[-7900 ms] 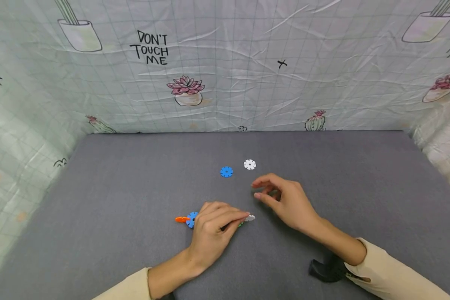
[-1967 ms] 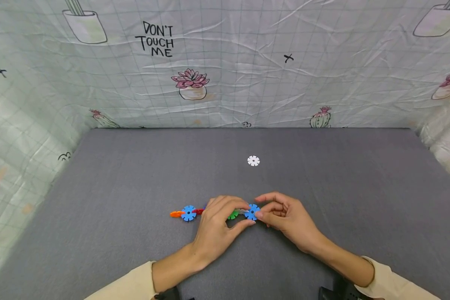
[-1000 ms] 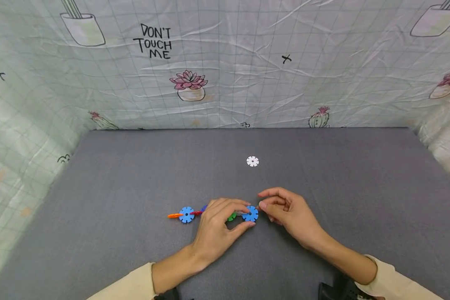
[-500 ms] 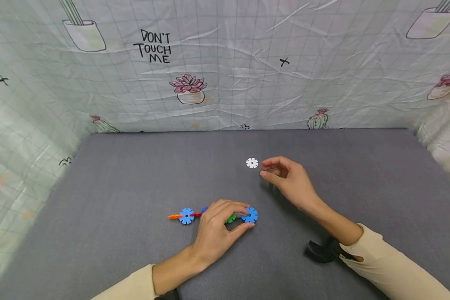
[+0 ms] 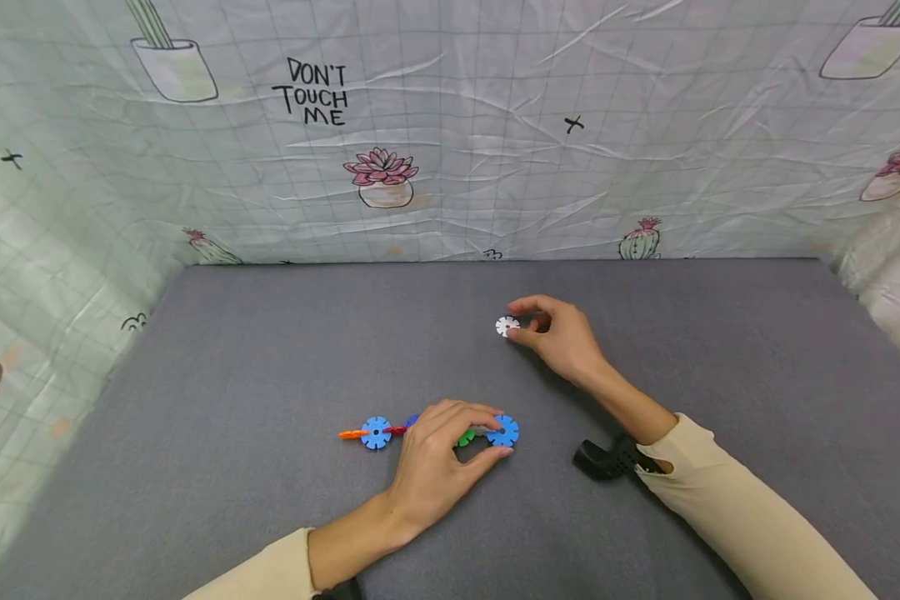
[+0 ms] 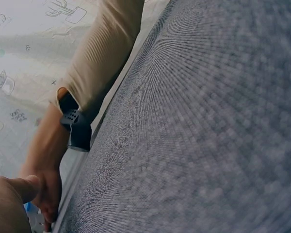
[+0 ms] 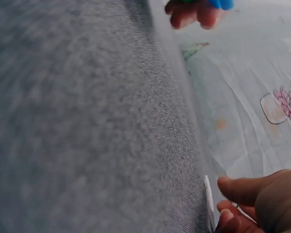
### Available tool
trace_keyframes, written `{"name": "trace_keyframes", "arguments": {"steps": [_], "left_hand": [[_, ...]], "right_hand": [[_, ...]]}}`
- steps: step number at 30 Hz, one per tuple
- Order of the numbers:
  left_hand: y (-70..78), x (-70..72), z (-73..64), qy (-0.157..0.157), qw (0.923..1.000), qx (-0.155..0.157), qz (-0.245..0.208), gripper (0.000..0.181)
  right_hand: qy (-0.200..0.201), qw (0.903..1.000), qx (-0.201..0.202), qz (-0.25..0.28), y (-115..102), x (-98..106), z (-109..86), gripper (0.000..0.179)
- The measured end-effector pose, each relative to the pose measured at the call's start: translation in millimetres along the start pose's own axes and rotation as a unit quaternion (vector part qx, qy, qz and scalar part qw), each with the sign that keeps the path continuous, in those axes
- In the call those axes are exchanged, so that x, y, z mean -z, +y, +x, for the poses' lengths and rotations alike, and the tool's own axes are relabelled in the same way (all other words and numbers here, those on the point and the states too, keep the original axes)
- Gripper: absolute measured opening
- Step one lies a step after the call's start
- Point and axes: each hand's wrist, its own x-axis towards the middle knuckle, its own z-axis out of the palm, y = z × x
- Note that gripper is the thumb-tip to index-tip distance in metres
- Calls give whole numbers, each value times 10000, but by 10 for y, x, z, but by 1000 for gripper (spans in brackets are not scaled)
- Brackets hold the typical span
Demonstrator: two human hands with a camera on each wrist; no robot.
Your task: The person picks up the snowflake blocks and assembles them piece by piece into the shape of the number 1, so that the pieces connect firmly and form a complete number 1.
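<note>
A chain of interlocking notched plastic discs lies across the middle of the table in the head view, with an orange disc (image 5: 353,434) and a blue disc (image 5: 376,432) at its left. My left hand (image 5: 437,462) curls over the chain's middle and hides part of it; its thumb and index finger bracket the blue end disc (image 5: 502,431). A green disc (image 5: 466,437) shows beneath the fingers. Farther back, a single white disc (image 5: 507,326) lies flat. My right hand (image 5: 558,333) reaches it, thumb tip over its right edge and index finger arched beyond. The right wrist view shows the white disc (image 7: 209,201) edge-on beside the fingertips.
The grey cloth-covered table (image 5: 255,350) ends at a pale printed curtain (image 5: 465,167) behind and at both sides. A black wrist device (image 5: 603,460) hangs below my right cuff, close over the table.
The right hand placed the second blue disc at the chain's right end, left it, and moved back to the white disc. The left hand stays over the chain.
</note>
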Motion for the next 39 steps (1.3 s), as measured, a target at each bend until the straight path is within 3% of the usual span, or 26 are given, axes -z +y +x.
{"name": "trace_keyframes", "arguments": {"steps": [12, 25, 39], "left_hand": [[6, 5, 0, -83, 9999, 118, -1, 29], [28, 22, 10, -199, 9991, 363, -35, 28], [13, 8, -10, -189, 9993, 309, -57, 28]], "right_hand": [[335, 9985, 369, -237, 122, -75, 66, 29], [110, 9976, 406, -556, 105, -84, 65, 32], [64, 9950, 799, -592, 106, -60, 37, 26]]}}
